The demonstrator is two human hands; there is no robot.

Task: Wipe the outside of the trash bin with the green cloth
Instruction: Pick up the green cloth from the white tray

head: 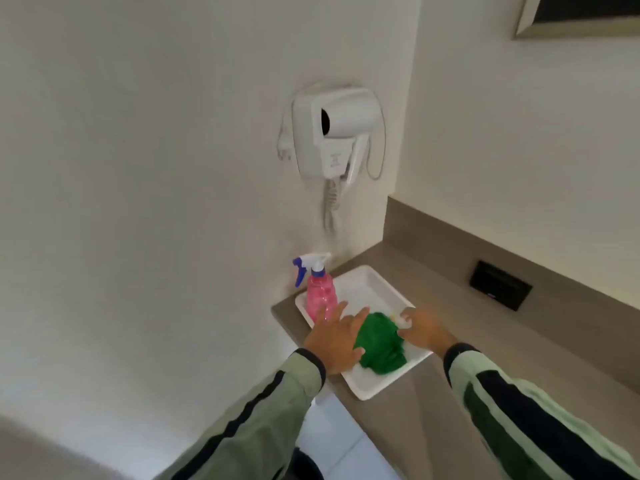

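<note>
Green and crumpled, the soft cloth (379,346) lies bunched in the near half of a shallow white rectangular plastic tray (367,289) that sits on the grey-brown stone-look countertop (450,403), close to its left end by the wall. My left hand (334,341) is spread flat, fingers splayed and gripping nothing; its thumb side touches the left edge of the green cloth, and its fingertips reach toward the pink translucent spray bottle with the blue-and-white trigger head (320,289), which stands upright at the tray's far left corner. I cannot tell whether the fingertips actually touch the bottle. My right hand (427,329) rests palm down at the right edge of the cloth, fingers loosely curled; something small and pale shows under its fingertips, too blurred to identify, and I cannot tell whether the hand is pinching it or the cloth.

Both my arms come in from the bottom of the view in pale green sleeves with dark stripes (519,410). On the off-white wall above the tray hangs a white plastic wall-mounted hair dryer (337,129) with a coiled cord drooping beneath it. A black rectangular socket plate (500,289) is set in the countertop's raised back panel, well to the right of the tray. The trash bin cannot be made out.
</note>
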